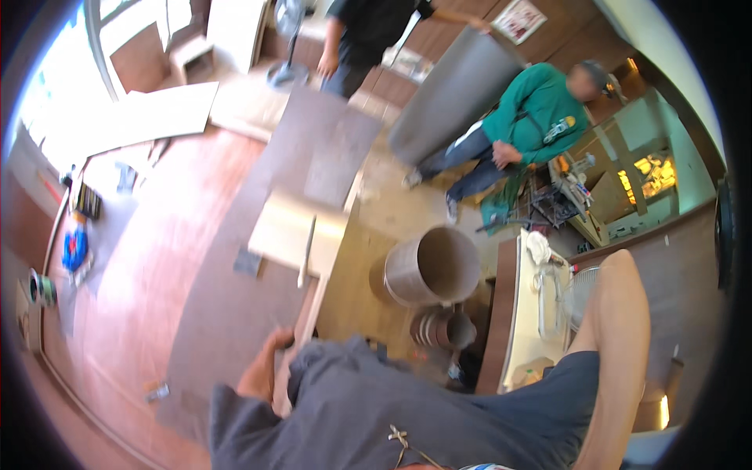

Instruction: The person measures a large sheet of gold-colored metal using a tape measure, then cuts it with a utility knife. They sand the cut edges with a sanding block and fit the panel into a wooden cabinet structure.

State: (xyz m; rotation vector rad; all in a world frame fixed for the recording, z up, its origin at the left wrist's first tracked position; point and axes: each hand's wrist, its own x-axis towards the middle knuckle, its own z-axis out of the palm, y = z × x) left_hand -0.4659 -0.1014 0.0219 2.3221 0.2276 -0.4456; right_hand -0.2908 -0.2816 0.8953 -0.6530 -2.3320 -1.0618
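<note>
My left hand [279,339] is at the edge of the worktable, beside a large brown sheet [211,329] that covers much of its top. The hand is small and blurred, so its finger shape does not show clearly. My right arm [623,313] is raised and bent on the right side, and its hand is out of the picture. Just beyond my left hand, a slim stick-like tool [307,254] lies across a pale wooden board [290,231]. A small dark grey square piece [248,263] sits at that board's left corner.
A person in green [533,117] stands ahead; another in black [376,31] steadies a tall grey roll [454,90]. Two round brown containers, a large one [403,270] and a small one [427,327], stand on the floor. A cream counter [521,345] flanks my right side.
</note>
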